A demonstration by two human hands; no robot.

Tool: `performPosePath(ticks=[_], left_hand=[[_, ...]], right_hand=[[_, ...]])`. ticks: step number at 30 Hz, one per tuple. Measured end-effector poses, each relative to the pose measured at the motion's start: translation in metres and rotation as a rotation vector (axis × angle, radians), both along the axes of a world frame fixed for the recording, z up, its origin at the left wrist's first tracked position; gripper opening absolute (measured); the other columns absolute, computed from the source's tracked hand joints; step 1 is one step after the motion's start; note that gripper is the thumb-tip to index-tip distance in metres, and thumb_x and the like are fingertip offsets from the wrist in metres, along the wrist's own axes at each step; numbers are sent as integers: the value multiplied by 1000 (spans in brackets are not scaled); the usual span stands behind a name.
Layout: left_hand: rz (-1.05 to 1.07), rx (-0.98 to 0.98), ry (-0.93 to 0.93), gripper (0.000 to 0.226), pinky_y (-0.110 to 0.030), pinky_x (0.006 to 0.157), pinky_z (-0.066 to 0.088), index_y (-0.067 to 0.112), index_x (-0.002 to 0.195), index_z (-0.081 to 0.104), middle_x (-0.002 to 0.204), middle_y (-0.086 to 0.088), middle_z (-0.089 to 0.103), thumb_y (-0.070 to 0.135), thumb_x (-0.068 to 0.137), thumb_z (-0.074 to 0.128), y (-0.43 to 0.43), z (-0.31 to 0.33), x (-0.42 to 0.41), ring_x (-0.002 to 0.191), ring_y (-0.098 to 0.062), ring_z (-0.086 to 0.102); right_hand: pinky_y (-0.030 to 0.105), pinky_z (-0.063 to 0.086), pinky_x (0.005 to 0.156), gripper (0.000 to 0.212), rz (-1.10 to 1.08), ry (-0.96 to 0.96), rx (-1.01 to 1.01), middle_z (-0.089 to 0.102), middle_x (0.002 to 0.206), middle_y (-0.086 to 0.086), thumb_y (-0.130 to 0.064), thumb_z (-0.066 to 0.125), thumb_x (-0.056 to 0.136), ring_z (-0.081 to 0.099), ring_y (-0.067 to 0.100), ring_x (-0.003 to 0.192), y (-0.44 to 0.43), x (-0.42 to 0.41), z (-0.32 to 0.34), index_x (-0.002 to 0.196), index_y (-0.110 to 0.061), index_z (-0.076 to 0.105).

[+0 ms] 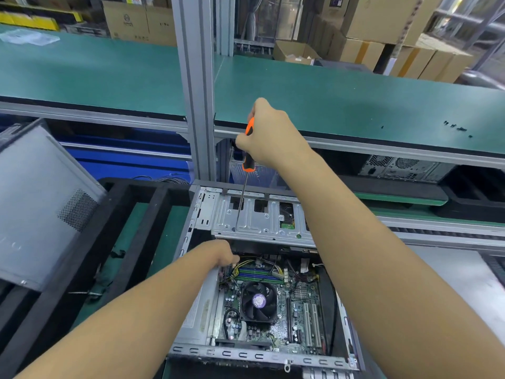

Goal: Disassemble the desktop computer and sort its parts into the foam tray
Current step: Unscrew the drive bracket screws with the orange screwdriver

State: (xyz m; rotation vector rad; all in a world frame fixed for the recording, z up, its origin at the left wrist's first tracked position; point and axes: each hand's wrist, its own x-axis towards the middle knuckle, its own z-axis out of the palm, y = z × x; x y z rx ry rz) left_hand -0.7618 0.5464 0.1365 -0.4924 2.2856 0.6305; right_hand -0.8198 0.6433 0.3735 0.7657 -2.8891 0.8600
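Screwdriver set on the drive cage

Right hand is wrapped tight around the orange-and-black handle of a screwdriver, whose thin shaft runs down to a point on the silver drive cage at the far end of the open desktop computer. Left hand reaches in under the cage's near edge, among the yellow cables; its fingers are hidden there, so whether it grips anything cannot be told.

Risks from here, as I judge them: the long shaft stands slightly tilted, so the tip could slip out of the screw head and skate across the metal. A freed screw could drop onto the motherboard below. The left hand's fingers lie close to sharp sheet-metal edges.

The computer lies on its side on the counter, cover off, fan, memory sticks and expansion slots exposed. The black foam tray sits just beside it, to the left, with the grey side panel leaning against it.
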Motion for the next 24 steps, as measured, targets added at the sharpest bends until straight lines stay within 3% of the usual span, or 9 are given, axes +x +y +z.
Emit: performPosePath(ticks=[2, 4, 7, 9, 12, 14, 16, 20, 24], left_hand=[[145, 194, -1, 58, -37, 91, 55, -7, 141, 40, 136, -17, 55, 37, 104, 46, 0, -8, -3, 100, -25, 68], [290, 329, 31, 53, -36, 75, 61, -6, 145, 35, 142, -20, 47, 27, 105, 46, 3, -15, -5, 84, -21, 67], [328, 310, 33, 41, -22, 50, 52, -1, 142, 40, 132, -23, 56, 19, 106, 41, 3, -20, -7, 60, -15, 56], [272, 207, 26, 37, -24, 55, 47, -4, 136, 46, 117, -21, 65, 17, 107, 39, 3, -21, -9, 55, -14, 52], [236, 203, 46, 34, -23, 56, 43, -7, 126, 53, 99, -17, 67, 16, 107, 36, 5, -25, -12, 54, -14, 49], [268, 267, 58, 36, -19, 47, 40, -6, 103, 62, 77, -9, 60, 14, 108, 33, 6, -29, -14, 54, -14, 46], [302, 316, 41, 43, -19, 44, 38, 1, 77, 58, 66, -7, 54, 11, 108, 30, 5, -33, -13, 52, -15, 43], [283, 319, -41, 39, -19, 40, 37, 6, 80, 53, 65, -7, 58, 15, 109, 29, 0, -31, -10, 39, -10, 44], [-111, 117, -35, 48, -25, 60, 42, 9, 83, 66, 71, -3, 67, 33, 108, 32, -2, -13, -6, 53, -10, 51]], right_hand=[[29, 30, 46, 24, -1, -17, 4, 46, 77, 1, -18, 59, 92, 42, 15, 58, 0, -1, 0, 103, -10, 40], [28, 30, 46, 23, 1, -30, 4, 45, 76, 0, -18, 59, 92, 42, 14, 58, 2, -3, 0, 103, -9, 40], [29, 29, 46, 23, 9, -39, 7, 44, 76, 0, -18, 58, 93, 41, 14, 57, 5, -5, 0, 102, -10, 39], [28, 27, 45, 24, 18, -46, 3, 44, 76, 0, -20, 59, 94, 40, 13, 57, 7, -6, 2, 100, -11, 38], [26, 27, 45, 25, 29, -52, -15, 44, 77, 0, -21, 60, 94, 41, 12, 58, 10, -8, 5, 100, -11, 38], [27, 28, 46, 24, 28, -55, -20, 44, 78, -1, -21, 59, 94, 42, 13, 59, 13, -10, 6, 101, -11, 38], [27, 28, 46, 24, 25, -59, -11, 44, 78, -1, -21, 59, 94, 42, 13, 59, 15, -11, 5, 102, -11, 38], [28, 32, 47, 23, 22, -48, -19, 47, 79, 0, -21, 58, 94, 42, 15, 59, 18, -12, 5, 105, -9, 42], [29, 36, 51, 23, 1, 96, -142, 54, 85, 5, -22, 58, 92, 50, 24, 67, 22, -10, 10, 106, -8, 46]])
